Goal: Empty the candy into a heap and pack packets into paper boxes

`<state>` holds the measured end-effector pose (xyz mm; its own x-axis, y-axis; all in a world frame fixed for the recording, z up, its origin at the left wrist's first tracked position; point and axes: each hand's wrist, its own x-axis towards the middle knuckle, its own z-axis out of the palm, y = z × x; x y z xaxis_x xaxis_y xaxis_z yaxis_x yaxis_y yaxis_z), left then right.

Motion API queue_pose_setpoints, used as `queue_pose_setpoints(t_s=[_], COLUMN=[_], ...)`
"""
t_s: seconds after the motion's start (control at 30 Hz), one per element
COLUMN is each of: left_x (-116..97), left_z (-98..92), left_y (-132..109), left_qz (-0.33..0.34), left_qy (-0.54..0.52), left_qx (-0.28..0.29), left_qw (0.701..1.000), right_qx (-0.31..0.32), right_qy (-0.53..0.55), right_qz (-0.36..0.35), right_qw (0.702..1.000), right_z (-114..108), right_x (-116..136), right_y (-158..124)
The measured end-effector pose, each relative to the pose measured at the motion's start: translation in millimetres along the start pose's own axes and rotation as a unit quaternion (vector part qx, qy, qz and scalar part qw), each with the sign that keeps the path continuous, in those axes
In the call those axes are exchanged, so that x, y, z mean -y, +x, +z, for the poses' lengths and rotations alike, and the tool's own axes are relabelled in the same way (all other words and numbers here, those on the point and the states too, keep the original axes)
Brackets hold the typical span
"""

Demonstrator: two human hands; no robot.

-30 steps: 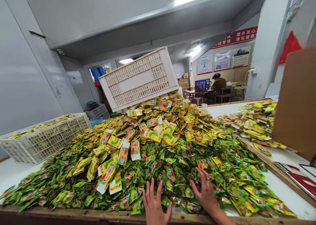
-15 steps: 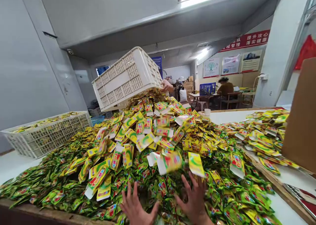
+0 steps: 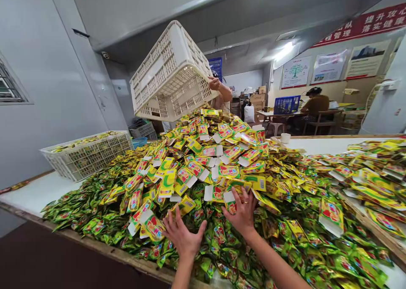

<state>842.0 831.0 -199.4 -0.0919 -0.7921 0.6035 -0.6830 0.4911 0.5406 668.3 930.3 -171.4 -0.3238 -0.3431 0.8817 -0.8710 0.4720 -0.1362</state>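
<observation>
A big heap of green and yellow sachets (image 3: 222, 170) covers the white table (image 3: 28, 194). My left hand (image 3: 182, 234) is open, its fingers spread against the front slope of the heap. My right hand (image 3: 242, 210) is also open, with a ring on one finger, pressing flat on yellow sachets with white tabs a little higher up. Behind the heap a co-worker's hand (image 3: 215, 83) holds a white slatted crate (image 3: 173, 75) tipped over the top of the pile; it looks emptied.
A second white crate (image 3: 85, 153) full of sachets stands at the table's left. More yellow sachets (image 3: 374, 170) lie stacked at the right. A small white cup (image 3: 285, 137) sits behind the heap. A person sits at a desk (image 3: 314, 105) at the back. The table's wooden front edge (image 3: 104, 249) is close.
The co-worker lifted and tilted the crate higher, and yellow sachets slid down toward me. Both my hands moved up the heap, spread against the sliding packets. My view shifted right.
</observation>
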Motion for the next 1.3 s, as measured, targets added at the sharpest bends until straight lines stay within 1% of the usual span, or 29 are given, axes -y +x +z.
queue_pose_setpoints(t_s=[0.1,0.17,0.27,0.4,0.47,0.57,0.67,0.73,0.8,0.9,1.1,1.2,1.3], left_x=[1.1,1.8,2.0,1.9,2.4,3.5,3.5,2.4,0.5,-2.3,-1.0,-1.2,-3.3], left_z=[3.2,4.2,1.7,-6.6,-10.5,-14.3,-16.5,-17.9,-19.4,-21.3,-20.9,-20.5,-22.0], left_y=[4.4,4.8,3.9,3.6,2.2,-2.9,-8.4,-11.2,-14.1,-20.7,-33.9,-34.3,-34.7], left_qz=[-0.017,-0.012,0.005,0.019,0.035,0.083,0.149,0.202,0.253,0.298,0.341,0.371,0.398], left_qy=[-0.001,-0.007,-0.021,-0.032,-0.027,-0.006,0.009,-0.001,-0.023,-0.052,-0.103,-0.141,-0.173], left_qx=[0.027,0.039,0.035,0.027,0.012,-0.026,-0.081,-0.111,-0.122,-0.112,-0.084,-0.079,-0.081], left_qw=[0.999,0.999,0.999,0.999,0.999,0.996,0.985,0.973,0.96,0.947,0.93,0.915,0.897], right_qx=[0.009,0.013,0.017,0.022,0.023,0.02,0.012,0.005,0.003,0.006,0.007,0.016,0.01], right_qy=[-0.028,-0.049,-0.065,-0.073,-0.071,-0.058,-0.046,-0.036,-0.025,-0.005,0.041,0.063,0.066], right_qz=[0.002,0.005,0.005,-0.013,-0.023,-0.038,-0.052,-0.053,-0.043,-0.018,0.044,0.087,0.11], right_qw=[1.0,0.999,0.998,0.997,0.997,0.997,0.998,0.998,0.999,1.0,0.998,0.994,0.992], right_z=[-5.4,-10.7,-20.1,-33.9,-40.7,-50.2,-58.7,-63.9,-69.1,-77.4,-95.6,-105.8,-115.9], right_x=[1.7,1.9,-0.8,-6.6,-7.9,-6.9,-4.1,-3.1,-3.3,-5.3,-8.8,-10.4,-11.5], right_y=[-1.4,-5.7,-15.6,-28.9,-33.9,-39.9,-45.8,-50.1,-54.0,-57.8,-59.3,-62.6,-68.8])
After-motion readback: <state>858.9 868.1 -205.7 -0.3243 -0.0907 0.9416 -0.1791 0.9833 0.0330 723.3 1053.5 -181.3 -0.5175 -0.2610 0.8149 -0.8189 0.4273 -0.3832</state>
